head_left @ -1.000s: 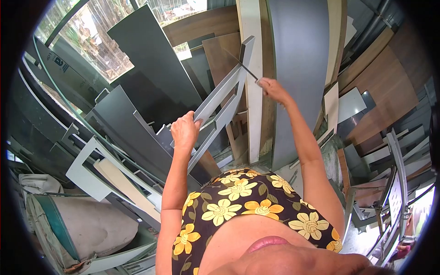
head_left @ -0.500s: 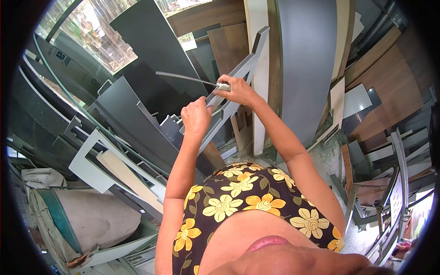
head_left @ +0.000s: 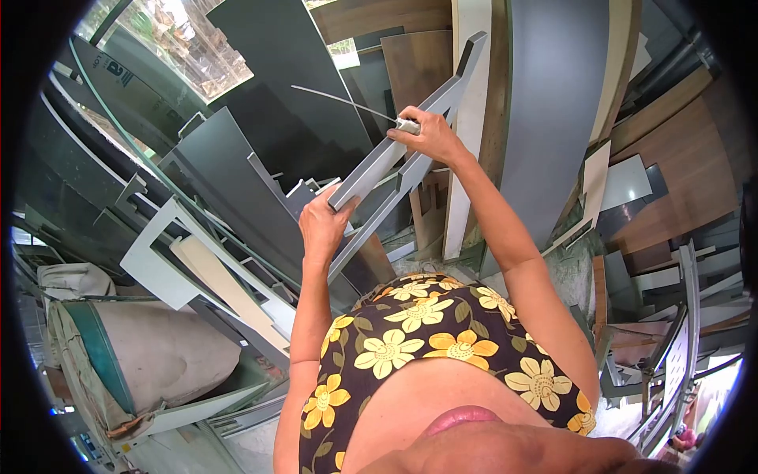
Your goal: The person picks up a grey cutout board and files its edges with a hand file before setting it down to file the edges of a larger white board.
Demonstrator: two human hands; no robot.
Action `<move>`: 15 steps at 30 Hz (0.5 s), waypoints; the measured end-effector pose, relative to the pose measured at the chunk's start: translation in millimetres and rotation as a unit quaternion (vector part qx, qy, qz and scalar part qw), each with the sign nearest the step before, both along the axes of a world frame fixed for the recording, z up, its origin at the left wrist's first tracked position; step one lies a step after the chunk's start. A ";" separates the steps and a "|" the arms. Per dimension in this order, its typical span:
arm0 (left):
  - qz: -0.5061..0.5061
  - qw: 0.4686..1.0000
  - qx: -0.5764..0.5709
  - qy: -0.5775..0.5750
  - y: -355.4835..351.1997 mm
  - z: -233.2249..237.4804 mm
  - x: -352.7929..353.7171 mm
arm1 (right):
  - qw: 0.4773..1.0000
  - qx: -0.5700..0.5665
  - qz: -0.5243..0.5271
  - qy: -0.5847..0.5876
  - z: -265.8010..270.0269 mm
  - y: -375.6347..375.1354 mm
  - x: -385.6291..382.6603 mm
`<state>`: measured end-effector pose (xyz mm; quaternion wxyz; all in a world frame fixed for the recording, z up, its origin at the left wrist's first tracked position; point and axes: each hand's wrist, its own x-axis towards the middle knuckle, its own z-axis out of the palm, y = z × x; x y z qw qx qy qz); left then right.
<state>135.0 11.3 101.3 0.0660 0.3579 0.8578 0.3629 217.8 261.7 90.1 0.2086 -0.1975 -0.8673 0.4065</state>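
Observation:
A long, narrow grey board piece (head_left: 365, 175) runs diagonally in front of my chest, with a notched outline toward its upper end. My left hand (head_left: 324, 225) grips its lower end, thumb beneath the edge. Higher up the board, my right hand (head_left: 430, 134) is closed around a small whitish object (head_left: 407, 126), pressed near the board's upper edge. A thin metal strip (head_left: 343, 100) sticks out from that object toward the upper left. Whether the right fingers also hold the board is hard to tell.
Tall dark panels (head_left: 276, 79) lean behind the board. A wide grey panel (head_left: 553, 103) and brown wooden sheets (head_left: 679, 174) stand at the right. White frame-like offcuts (head_left: 158, 265) and a beige-covered bundle (head_left: 170, 359) lie at the left.
My left hand has moved down and slightly left to the board's lower end. My right hand and the whitish object appear higher and further right, and the view has shifted a little.

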 end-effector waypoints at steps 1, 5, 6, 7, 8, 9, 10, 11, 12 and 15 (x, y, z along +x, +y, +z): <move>-0.009 1.000 0.002 -0.007 1.8 -3.8 -2.7 | 1.000 0.019 -0.013 -0.008 1.8 -3.2 2.5; -0.025 0.999 0.044 0.017 6.9 -2.0 -0.6 | 0.997 0.077 -0.027 0.003 17.2 -26.5 31.4; -0.030 0.998 0.049 0.016 7.6 -2.0 -0.2 | 0.996 0.084 -0.020 0.014 18.7 -36.4 43.6; -0.027 0.998 0.055 0.019 8.8 -4.0 -0.5 | 0.994 0.108 0.001 0.024 18.0 -49.2 56.6; -0.024 0.998 0.058 0.024 10.7 -6.0 -1.6 | 0.991 0.132 0.020 0.033 18.3 -61.7 68.7; -0.023 0.997 0.062 0.028 13.0 -8.2 -3.2 | 0.992 0.119 0.047 -0.011 23.0 -73.1 78.9; -0.023 0.997 0.065 0.032 14.3 -9.4 -4.3 | 0.990 0.106 0.071 -0.056 30.3 -83.9 88.9; 0.008 1.000 -0.004 0.001 13.0 -9.4 -7.0 | 0.986 0.092 0.093 -0.100 33.6 -88.2 95.0; -0.007 0.999 0.040 0.012 16.2 -10.0 -7.7 | 0.987 0.092 0.088 -0.094 30.7 -86.9 97.5; -0.017 0.999 0.033 0.010 21.6 -5.3 -1.3 | 0.988 0.092 0.063 -0.103 26.3 -74.4 101.0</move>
